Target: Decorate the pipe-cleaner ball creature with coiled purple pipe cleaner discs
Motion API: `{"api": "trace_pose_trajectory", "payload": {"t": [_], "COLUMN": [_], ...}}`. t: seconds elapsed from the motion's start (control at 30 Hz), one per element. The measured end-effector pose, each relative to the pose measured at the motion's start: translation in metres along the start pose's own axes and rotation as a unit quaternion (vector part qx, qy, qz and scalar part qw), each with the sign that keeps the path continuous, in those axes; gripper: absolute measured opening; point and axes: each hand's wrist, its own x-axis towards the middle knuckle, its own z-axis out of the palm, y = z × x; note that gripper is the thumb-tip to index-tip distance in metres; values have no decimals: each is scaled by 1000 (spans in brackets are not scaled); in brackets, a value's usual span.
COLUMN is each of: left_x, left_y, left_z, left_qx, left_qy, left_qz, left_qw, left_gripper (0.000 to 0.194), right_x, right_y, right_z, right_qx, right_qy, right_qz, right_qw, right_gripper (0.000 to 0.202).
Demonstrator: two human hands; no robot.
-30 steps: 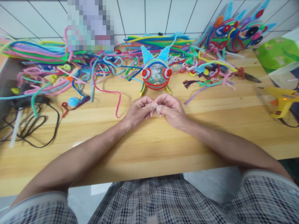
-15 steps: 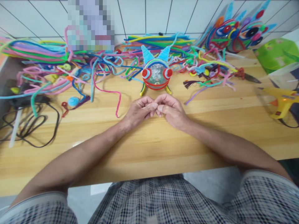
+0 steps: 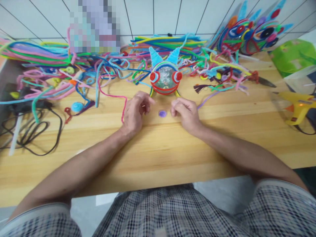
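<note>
A small purple pipe-cleaner coil [image 3: 162, 114] lies flat on the wooden table between my hands, touched by neither. Left of it is my left hand [image 3: 135, 112], its fingers loosely bent and apart, holding nothing visible. My right hand [image 3: 186, 113] rests on the other side with fingers curled in and the thumb against them; no object shows in it. Just beyond both hands stands a clear round figure [image 3: 166, 79] with blue pipe-cleaner horns, red-and-blue coiled eyes, red bands and yellow legs.
Loose pipe cleaners [image 3: 108, 67] spread along the back, with bundles [image 3: 170, 42] behind. Two similar figures [image 3: 234, 36] stand back right. A yellow glue gun [image 3: 300, 105] and scissors [image 3: 264, 80] lie at right. A black cable [image 3: 37, 149] loops at left.
My hands, joined at the fingertips before, have moved apart to left and right. The purple coil, hidden earlier, now shows on the table between them.
</note>
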Motion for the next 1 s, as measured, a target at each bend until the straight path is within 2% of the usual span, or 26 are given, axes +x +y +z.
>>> {"api": "trace_pose_trajectory", "payload": {"t": [0.1, 0.17, 0.2, 0.3, 0.37, 0.43, 0.5, 0.6, 0.7, 0.83, 1.0], "left_x": [1, 1, 2, 2, 3, 2, 0, -4, -7, -8, -10], "left_y": [-3, -5, -6, -8, -9, -8, -6, -3, -3, -5, -4], "left_z": [-2, -1, 0, 1, 2, 2, 1, 1, 1, 0, 1], "left_qx": [22, 19, 17, 22, 32, 52, 80, 107, 97, 49, 83], "left_qy": [18, 5, -1, -2, -2, -10, -25, -64, -105, -130, -163], "left_qz": [16, 14, 14, 25, 28, 25, 27, 35, 33, 55, 109], "left_qw": [999, 1000, 1000, 999, 999, 998, 996, 992, 989, 989, 977], "left_gripper": [55, 47, 40, 30, 27, 26, 26, 29, 28, 27, 26], "right_x": [1, 1, 2, 1, 0, 0, 0, 2, 5, 10, 10], "right_y": [-1, 1, 4, 10, 12, 11, 8, 4, 1, 1, 6], "right_z": [-5, -7, -8, -9, -8, -8, -6, -3, -1, -1, 0], "right_qx": [-186, -290, -332, -411, -414, -377, -314, -203, -75, 66, 136], "right_qy": [-29, -58, -70, -95, -109, -109, -89, -51, -33, -57, -71], "right_qz": [-59, -107, -126, -156, -166, -166, -146, -81, -10, 54, 116], "right_qw": [980, 949, 932, 893, 889, 905, 934, 974, 997, 995, 981], "right_gripper": [17, 6, 9, 11, 7, 6, 6, 9, 17, 29, 31]}}
